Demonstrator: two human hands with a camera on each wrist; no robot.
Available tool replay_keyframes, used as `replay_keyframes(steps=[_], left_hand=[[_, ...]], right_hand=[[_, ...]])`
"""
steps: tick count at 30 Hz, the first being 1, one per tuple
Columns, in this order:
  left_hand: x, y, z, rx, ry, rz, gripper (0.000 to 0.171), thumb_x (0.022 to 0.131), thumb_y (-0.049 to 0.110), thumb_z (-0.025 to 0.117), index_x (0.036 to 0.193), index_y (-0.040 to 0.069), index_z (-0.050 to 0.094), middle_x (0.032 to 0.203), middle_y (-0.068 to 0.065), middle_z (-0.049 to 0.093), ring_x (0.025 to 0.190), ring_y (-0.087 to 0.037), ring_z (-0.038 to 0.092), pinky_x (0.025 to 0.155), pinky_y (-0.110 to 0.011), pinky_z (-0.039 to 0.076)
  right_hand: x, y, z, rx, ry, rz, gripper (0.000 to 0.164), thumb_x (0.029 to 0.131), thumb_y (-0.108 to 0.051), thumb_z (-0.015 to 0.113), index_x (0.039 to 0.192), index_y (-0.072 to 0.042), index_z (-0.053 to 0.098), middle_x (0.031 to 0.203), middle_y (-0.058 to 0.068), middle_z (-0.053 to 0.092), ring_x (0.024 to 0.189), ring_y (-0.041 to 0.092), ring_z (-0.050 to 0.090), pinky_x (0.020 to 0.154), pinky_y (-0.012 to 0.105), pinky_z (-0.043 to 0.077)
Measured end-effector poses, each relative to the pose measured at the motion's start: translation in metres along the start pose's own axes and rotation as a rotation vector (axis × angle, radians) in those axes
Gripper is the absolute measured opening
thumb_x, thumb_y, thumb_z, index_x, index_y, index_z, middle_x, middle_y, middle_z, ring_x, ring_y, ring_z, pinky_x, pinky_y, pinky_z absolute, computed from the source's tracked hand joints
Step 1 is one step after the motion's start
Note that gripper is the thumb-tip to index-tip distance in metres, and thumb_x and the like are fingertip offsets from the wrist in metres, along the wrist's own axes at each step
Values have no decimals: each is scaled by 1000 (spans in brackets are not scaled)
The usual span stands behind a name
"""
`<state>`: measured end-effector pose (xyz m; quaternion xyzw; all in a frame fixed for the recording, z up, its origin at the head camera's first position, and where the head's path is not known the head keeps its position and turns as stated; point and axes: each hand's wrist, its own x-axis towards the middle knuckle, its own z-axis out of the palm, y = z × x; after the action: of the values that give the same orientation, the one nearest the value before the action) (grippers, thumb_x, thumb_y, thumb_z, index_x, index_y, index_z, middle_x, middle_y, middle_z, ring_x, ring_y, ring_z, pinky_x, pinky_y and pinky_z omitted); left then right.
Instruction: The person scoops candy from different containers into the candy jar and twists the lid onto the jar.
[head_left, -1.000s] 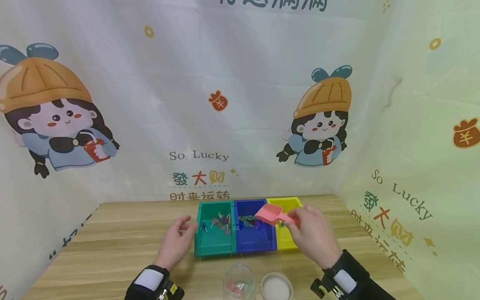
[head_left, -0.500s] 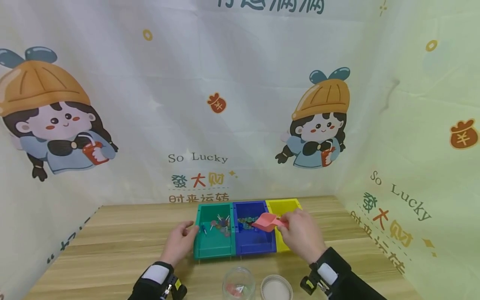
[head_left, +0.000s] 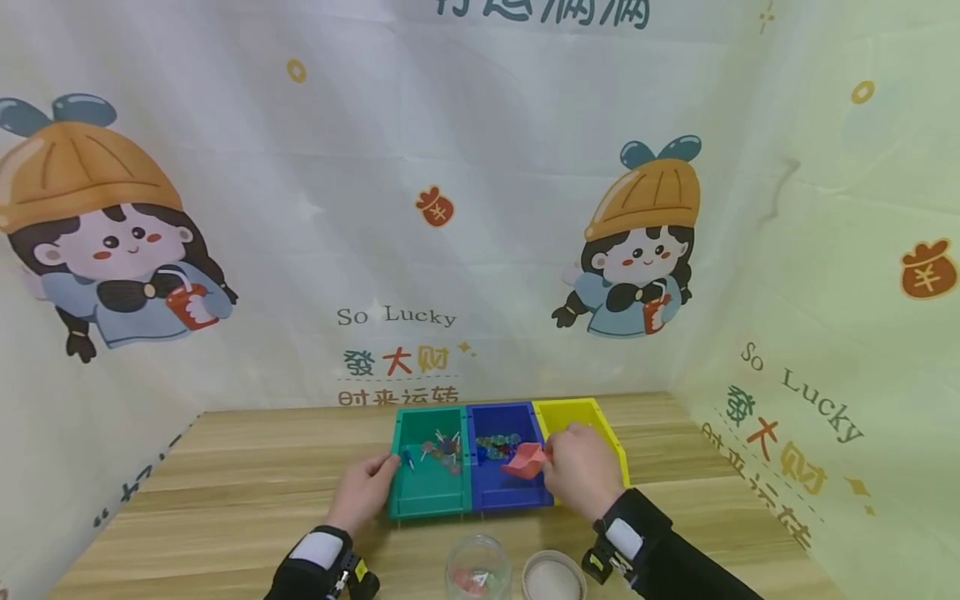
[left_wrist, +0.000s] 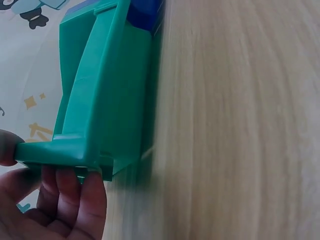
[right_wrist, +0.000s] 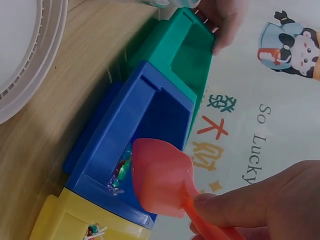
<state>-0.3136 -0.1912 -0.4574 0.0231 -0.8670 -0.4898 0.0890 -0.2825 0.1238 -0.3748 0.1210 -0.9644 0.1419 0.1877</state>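
My right hand (head_left: 587, 468) grips the handle of a small pink scoop (right_wrist: 162, 175), whose blade is over the blue bin (head_left: 510, 498). Shiny coloured beads (head_left: 495, 446) lie in that bin, partly hidden by the scoop in the right wrist view. On the left, my left hand (left_wrist: 60, 205) pinches the side rim of the green bin (left_wrist: 107, 85), thumb on one side and fingers under the edge. Several small pins or stick-like pieces (head_left: 446, 446) lie inside the green bin. The yellow bin (head_left: 566, 410) adjoins the blue one and is partly covered by my right hand.
A clear jar (head_left: 477, 571) with some reddish and green contents stands at the table's (head_left: 247, 500) near edge. Beside it lies a round white lid (head_left: 553, 577). A printed cloth (head_left: 495, 250) hangs behind and at the sides.
The right hand has moved left and down with the scoop, from above the blue and yellow bins to lower over the blue bin. The left hand has closed onto the green bin's rim.
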Motion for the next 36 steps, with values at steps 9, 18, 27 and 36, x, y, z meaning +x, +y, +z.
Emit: replay_keyframes(steps=[9, 18, 27, 36], left_hand=[[0, 3, 1, -30, 9, -45, 41, 113, 27, 54, 132, -1, 76, 113, -19, 75, 94, -24, 66, 72, -33, 54], [3, 4, 0, -10, 16, -5, 36, 113, 25, 53, 98, 1, 75, 77, -4, 60, 73, -18, 55, 62, -30, 43], [-1, 8, -3, 20, 1, -15, 40, 113, 25, 54, 133, -2, 76, 120, -19, 75, 108, -29, 66, 94, -47, 58], [-2, 7, -3, 10, 10, -14, 39, 112, 24, 55, 129, -1, 78, 121, -18, 76, 114, -30, 67, 107, -57, 56]], right_hand=[[6, -3, 9, 0, -36, 37, 7, 87, -8, 83, 83, -4, 78, 78, 5, 60, 74, 21, 52, 67, 34, 49], [11, -7, 19, -90, -70, 57, 15, 86, -8, 79, 74, -4, 71, 77, 8, 59, 71, 23, 54, 61, 38, 54], [22, -21, 29, -123, -182, 146, 24, 86, -23, 89, 85, -4, 74, 78, 10, 68, 70, 26, 59, 65, 44, 62], [35, -36, 42, -160, -243, 171, 31, 87, -30, 91, 95, -4, 76, 80, 10, 71, 70, 26, 59, 72, 46, 66]])
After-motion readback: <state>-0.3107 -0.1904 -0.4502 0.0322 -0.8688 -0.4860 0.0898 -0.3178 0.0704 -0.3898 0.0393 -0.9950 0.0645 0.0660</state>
